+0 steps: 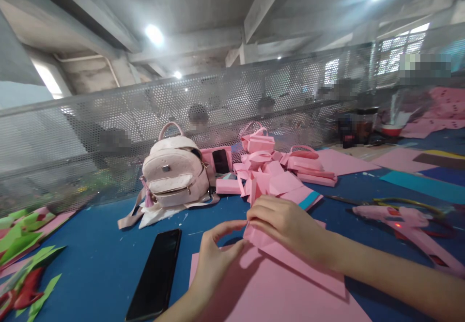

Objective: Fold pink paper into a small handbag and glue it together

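A folded piece of pink paper (303, 259) is between my hands, above a larger pink sheet (276, 293) on the blue table. My left hand (220, 252) pinches its left corner between thumb and forefinger. From the other side my right hand (288, 225) grips the same corner, with its fingers bent together and the palm over the paper. The exact fingertip contact is partly hidden. A black phone (156, 273) lies to the left of my left hand. Just beyond my fingers is a heap of folded pink paper pieces (271, 176), some shaped like small handbags.
A pale backpack (178, 172) stands against a perforated metal screen (225, 89). At right lie a pink glue gun (403, 218) with a red light and coloured sheets (428, 184). Red-handled scissors (27, 290) and green scraps (22, 235) lie left. People sit behind the screen.
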The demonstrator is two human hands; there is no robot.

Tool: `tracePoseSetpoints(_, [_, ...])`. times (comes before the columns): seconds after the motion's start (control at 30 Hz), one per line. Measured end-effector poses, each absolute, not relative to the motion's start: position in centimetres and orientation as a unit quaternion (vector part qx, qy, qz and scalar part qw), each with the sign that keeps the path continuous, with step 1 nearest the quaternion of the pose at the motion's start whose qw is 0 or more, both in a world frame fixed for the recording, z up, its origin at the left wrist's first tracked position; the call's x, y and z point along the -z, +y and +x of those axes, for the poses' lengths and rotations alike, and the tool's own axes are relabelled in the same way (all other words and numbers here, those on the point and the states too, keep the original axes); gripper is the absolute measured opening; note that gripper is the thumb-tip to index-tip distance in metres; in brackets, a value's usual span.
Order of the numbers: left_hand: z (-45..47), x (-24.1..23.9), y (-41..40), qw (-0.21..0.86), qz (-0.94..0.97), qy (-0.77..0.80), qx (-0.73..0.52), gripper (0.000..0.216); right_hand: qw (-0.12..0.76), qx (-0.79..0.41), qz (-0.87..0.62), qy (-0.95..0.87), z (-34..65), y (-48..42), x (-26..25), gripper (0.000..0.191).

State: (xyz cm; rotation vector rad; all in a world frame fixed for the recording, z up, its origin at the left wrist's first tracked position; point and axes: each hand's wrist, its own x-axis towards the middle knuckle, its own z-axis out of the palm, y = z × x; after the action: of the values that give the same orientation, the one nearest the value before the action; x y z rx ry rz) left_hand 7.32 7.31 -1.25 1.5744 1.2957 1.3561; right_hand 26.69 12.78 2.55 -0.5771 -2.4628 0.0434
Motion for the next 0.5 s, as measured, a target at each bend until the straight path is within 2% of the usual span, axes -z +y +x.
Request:
tracePoseSetpoints(0.23, [7.2, 1.6, 7.2, 0.299, 0.614, 0.472, -0.557, 0.024, 0.408, -0.083, -0.205, -0.885, 26.7, 12.3, -4.1, 0.016])
tracePoseSetpoints(0.5, [7.1, 1.2, 6.2, 0.283, 0.621, 0.435, -0.587, 0.019, 0.441, -0.196, -0.239, -0.843, 26.7, 12.2, -4.2, 0.014])
